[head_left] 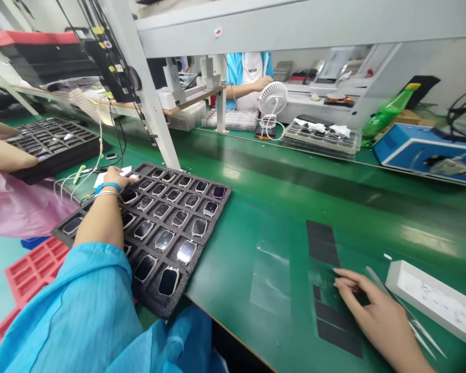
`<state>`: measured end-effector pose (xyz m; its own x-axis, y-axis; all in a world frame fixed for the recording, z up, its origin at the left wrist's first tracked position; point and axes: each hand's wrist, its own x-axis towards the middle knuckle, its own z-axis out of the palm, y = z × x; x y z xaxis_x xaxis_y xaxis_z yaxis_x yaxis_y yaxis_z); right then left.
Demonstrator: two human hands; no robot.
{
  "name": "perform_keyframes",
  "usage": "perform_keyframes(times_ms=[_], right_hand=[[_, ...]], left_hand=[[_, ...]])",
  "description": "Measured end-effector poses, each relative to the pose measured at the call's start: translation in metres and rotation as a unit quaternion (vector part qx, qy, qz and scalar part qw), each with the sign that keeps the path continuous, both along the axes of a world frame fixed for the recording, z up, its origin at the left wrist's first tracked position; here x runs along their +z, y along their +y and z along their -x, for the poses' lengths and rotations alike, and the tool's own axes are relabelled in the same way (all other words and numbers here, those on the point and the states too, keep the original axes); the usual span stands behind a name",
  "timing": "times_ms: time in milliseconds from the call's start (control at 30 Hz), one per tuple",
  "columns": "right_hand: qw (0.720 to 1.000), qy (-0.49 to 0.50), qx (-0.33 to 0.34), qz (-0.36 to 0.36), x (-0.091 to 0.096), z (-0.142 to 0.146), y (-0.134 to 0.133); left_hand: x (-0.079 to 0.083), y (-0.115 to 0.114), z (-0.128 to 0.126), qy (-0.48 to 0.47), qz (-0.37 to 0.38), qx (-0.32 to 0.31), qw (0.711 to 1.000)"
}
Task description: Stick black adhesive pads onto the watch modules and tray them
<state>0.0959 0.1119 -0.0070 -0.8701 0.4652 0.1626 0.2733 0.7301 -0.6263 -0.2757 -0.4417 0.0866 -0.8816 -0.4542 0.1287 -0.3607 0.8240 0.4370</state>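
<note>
My left hand (118,178) reaches over the far left corner of a black foam tray (212,220) that holds several smartwatch bodies (186,251); its fingers are curled at the tray's edge and what they hold is hidden. A blue band and a bracelet sit on that wrist. My right hand (367,305) rests on the green bench with fingers stretched forward, touching black strips (322,243) stuck to the surface. Metal tweezers (419,329) lie along this hand, between it and a white block (435,300).
A second black tray (54,142) sits at the left by another person's arm in pink. Red trays (31,269) lie below the bench edge. Across the bench are a white fan (272,99), a clear tray of parts (322,135), a blue box (423,150) and a person in blue.
</note>
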Motion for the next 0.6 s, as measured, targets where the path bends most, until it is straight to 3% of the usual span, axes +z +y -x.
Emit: perform_keyframes(times_ms=[133,267,367,467,500,567,600], right_hand=[[1.000,0.005,0.006,0.010,0.002,-0.001,-0.004],[0.999,0.017,0.024,0.013,0.002,0.000,-0.003],[0.998,0.033,0.045,0.024,0.002,0.002,-0.006],[0.995,0.074,0.061,0.034,0.004,-0.001,-0.013],[0.993,0.089,0.067,0.033,0.006,-0.001,-0.015],[0.991,0.121,0.063,0.010,0.014,-0.002,-0.014],[0.990,0.130,0.062,-0.012,0.021,-0.001,-0.009]], left_hand=[[0.005,0.007,-0.004,-0.008,0.017,-0.017,1.000],[0.029,0.029,-0.012,0.016,0.048,-0.068,0.996],[0.053,0.074,-0.032,0.064,0.062,-0.126,0.988],[0.065,0.141,-0.087,0.106,0.057,-0.256,0.959],[0.064,0.162,-0.113,0.117,0.057,-0.340,0.931],[0.056,0.192,-0.171,0.173,0.071,-0.551,0.813],[0.050,0.201,-0.198,0.195,0.078,-0.616,0.759]])
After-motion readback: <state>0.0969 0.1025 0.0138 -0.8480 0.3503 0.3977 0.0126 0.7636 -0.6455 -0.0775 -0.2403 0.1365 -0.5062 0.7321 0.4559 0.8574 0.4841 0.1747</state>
